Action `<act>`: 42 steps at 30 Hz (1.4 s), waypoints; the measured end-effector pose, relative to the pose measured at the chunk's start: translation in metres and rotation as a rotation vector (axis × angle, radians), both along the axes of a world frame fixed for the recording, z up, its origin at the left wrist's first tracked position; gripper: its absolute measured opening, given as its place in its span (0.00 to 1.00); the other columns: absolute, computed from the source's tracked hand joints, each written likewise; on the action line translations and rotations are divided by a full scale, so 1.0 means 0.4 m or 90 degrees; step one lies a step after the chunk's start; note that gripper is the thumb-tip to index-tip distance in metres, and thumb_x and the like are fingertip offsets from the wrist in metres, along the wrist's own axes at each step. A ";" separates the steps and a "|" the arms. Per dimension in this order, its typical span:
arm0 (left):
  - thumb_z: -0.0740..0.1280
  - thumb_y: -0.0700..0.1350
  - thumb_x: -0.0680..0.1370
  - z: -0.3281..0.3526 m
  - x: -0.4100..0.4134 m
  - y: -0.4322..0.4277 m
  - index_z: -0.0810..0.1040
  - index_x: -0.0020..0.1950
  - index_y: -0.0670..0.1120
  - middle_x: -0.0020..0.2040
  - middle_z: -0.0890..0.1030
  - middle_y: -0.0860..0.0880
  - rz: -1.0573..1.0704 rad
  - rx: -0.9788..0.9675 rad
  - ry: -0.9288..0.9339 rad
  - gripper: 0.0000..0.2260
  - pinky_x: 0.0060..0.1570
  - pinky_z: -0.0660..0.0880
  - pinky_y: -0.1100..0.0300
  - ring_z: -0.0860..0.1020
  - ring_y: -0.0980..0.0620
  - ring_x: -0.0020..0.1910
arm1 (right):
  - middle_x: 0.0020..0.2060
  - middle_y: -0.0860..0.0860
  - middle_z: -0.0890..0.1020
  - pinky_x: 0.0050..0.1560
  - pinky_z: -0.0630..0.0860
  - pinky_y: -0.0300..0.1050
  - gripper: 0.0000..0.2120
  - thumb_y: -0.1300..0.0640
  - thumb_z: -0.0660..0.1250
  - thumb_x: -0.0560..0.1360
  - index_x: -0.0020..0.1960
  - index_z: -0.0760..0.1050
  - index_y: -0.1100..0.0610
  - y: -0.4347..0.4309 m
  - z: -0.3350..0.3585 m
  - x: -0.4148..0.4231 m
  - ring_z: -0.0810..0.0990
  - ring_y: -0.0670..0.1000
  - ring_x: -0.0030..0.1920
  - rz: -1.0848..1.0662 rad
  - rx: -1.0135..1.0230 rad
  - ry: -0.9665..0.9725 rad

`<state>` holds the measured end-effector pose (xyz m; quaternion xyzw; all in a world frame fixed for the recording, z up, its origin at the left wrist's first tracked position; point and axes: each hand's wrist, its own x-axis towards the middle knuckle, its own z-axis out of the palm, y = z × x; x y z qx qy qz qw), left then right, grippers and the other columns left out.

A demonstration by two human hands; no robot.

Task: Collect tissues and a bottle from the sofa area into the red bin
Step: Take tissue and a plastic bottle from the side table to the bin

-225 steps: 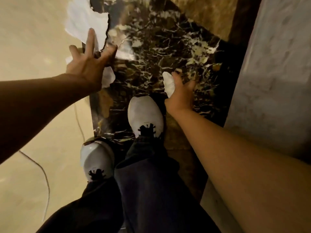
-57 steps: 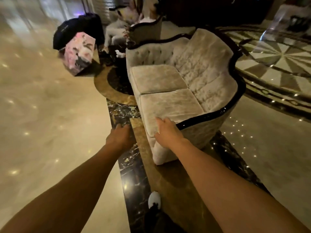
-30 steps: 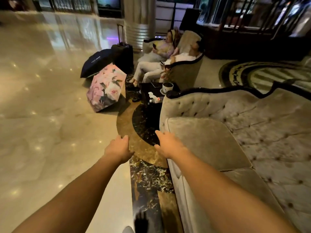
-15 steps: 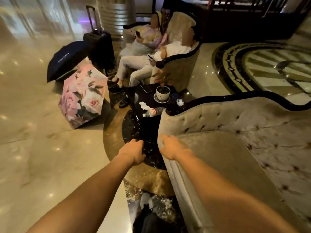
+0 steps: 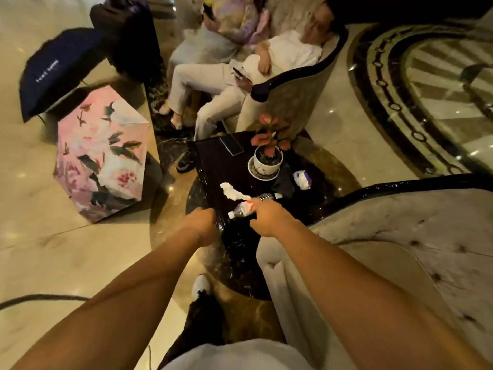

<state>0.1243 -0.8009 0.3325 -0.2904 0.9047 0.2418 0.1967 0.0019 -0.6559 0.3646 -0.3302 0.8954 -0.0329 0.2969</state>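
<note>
A clear plastic bottle (image 5: 241, 210) with a red label lies on its side on a dark side table (image 5: 213, 161). A crumpled white tissue (image 5: 231, 191) lies just behind it. My right hand (image 5: 269, 217) is over the bottle's middle with fingers curled down; whether it grips the bottle is hidden. My left hand (image 5: 203, 222) is a closed fist at the table's near edge, left of the bottle cap. Anything inside the fist is hidden. The red bin is out of view.
The table also holds a potted plant (image 5: 266, 158), a phone (image 5: 231, 146) and a purple-white wrapper (image 5: 302, 179). A beige sofa (image 5: 400, 249) is on my right. Two people sit beyond the table. A pink umbrella (image 5: 101, 156) and a dark umbrella (image 5: 53, 68) stand on the floor to the left.
I have walked from the sofa's far end to the side table. Both hands have come forward, and my right hand now reaches the bottle, which lies as before.
</note>
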 end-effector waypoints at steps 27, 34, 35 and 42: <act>0.74 0.50 0.68 -0.961 -0.651 -0.183 0.53 0.75 0.51 0.69 0.60 0.38 0.041 0.122 -0.232 0.42 0.51 0.75 0.43 0.65 0.34 0.64 | 0.61 0.58 0.72 0.49 0.76 0.53 0.23 0.47 0.68 0.71 0.62 0.69 0.54 -0.508 -1.075 -0.610 0.71 0.60 0.59 0.052 0.027 -0.002; 0.67 0.48 0.70 -0.966 -0.667 -0.204 0.62 0.69 0.49 0.59 0.69 0.40 0.037 0.113 -0.189 0.29 0.37 0.71 0.48 0.73 0.37 0.55 | 0.59 0.57 0.72 0.47 0.73 0.50 0.18 0.57 0.65 0.72 0.61 0.70 0.57 -0.500 -1.079 -0.633 0.71 0.59 0.59 0.025 -0.001 -0.028; 0.66 0.48 0.71 -0.957 -0.667 -0.216 0.62 0.68 0.49 0.57 0.70 0.40 0.024 0.115 -0.182 0.27 0.38 0.71 0.48 0.74 0.37 0.53 | 0.60 0.58 0.72 0.47 0.73 0.50 0.19 0.57 0.66 0.72 0.62 0.70 0.57 -0.506 -1.072 -0.639 0.71 0.59 0.59 0.032 0.004 -0.040; 0.64 0.47 0.70 -0.793 -0.639 -0.300 0.67 0.58 0.49 0.49 0.75 0.43 -0.037 0.094 -0.125 0.18 0.39 0.75 0.48 0.79 0.36 0.46 | 0.56 0.59 0.76 0.43 0.68 0.50 0.13 0.60 0.62 0.74 0.58 0.71 0.60 -0.510 -0.887 -0.647 0.74 0.61 0.57 -0.021 -0.040 -0.061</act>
